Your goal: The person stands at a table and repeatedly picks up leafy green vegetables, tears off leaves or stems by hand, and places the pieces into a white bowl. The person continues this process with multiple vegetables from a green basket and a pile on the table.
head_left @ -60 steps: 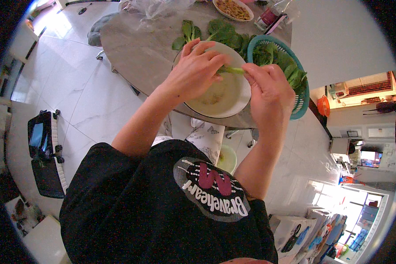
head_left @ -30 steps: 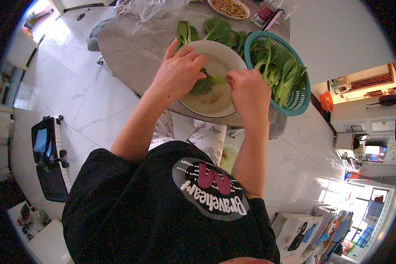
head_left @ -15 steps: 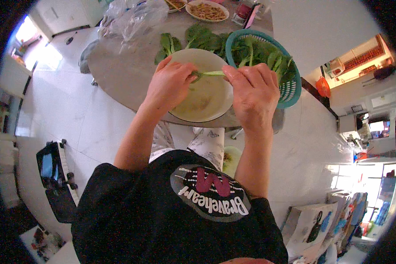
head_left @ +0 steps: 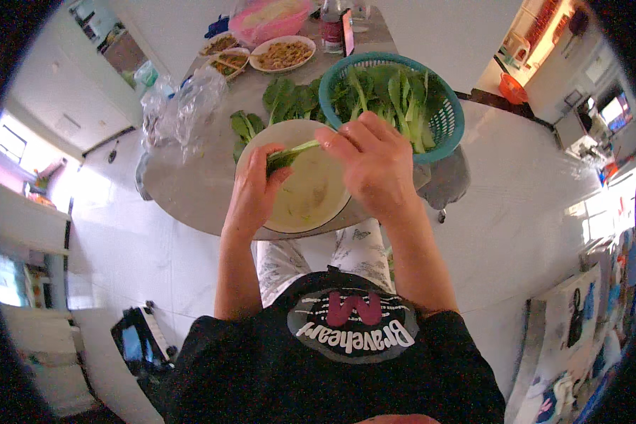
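Note:
Over a pale, round bowl [head_left: 312,212], both of my hands have hold of one leafy green [head_left: 298,151]. Its dark leaf is gripped by my left hand [head_left: 253,191], fingers closed around it. At the pale stem's right end, the fingertips of my right hand [head_left: 376,164] are pinched together; this hand is slightly blurred. Cloudy liquid with small bits shows in the bowl. Just beyond my right hand, more leafy greens [head_left: 396,95] fill a teal plastic basket [head_left: 451,127]. Loose greens [head_left: 283,97] lie on the table behind the bowl.
The bowl stands at the near edge of the grey table [head_left: 184,191]. A crumpled clear plastic bag [head_left: 191,106] lies to the left. Farther back are dishes of food [head_left: 283,54], a pink bowl [head_left: 272,25], a bottle [head_left: 331,28] and an upright phone [head_left: 347,32].
The view has shifted, showing more of the table's far end. The green's stem, level before, now slants up toward my right hand. More of its leaf shows in my left hand.

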A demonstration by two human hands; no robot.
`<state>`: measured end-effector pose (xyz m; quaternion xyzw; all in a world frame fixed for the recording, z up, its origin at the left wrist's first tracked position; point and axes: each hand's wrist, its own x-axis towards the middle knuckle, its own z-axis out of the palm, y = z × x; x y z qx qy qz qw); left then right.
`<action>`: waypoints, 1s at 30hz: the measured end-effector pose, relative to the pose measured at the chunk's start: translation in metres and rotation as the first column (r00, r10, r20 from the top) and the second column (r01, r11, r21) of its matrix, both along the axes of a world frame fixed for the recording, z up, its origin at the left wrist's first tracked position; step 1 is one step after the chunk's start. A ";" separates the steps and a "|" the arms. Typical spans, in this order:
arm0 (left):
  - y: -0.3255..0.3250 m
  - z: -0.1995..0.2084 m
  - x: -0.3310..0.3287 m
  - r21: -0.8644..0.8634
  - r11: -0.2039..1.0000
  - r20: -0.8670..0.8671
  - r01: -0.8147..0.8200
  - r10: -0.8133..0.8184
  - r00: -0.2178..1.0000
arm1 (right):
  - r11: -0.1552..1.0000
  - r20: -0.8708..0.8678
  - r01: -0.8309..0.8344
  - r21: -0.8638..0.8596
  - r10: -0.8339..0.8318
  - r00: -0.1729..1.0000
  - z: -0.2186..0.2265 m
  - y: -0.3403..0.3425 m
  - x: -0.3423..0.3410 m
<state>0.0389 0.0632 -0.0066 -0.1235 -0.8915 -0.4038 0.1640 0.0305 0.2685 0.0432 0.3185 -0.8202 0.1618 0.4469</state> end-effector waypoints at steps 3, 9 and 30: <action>0.000 0.001 -0.002 -0.073 0.996 0.014 -0.053 0.054 0.998 | 1.000 -0.034 -0.013 -0.014 0.013 0.999 0.005 -0.001 0.002; 0.003 0.004 -0.002 -0.063 0.996 -0.033 -0.061 0.059 0.998 | 1.000 0.016 0.017 0.008 -0.017 1.000 0.012 0.005 0.007; -0.003 0.011 0.004 -0.002 0.960 -0.105 -0.279 0.277 0.955 | 0.964 0.207 0.266 -0.029 -0.255 0.945 -0.001 0.024 0.008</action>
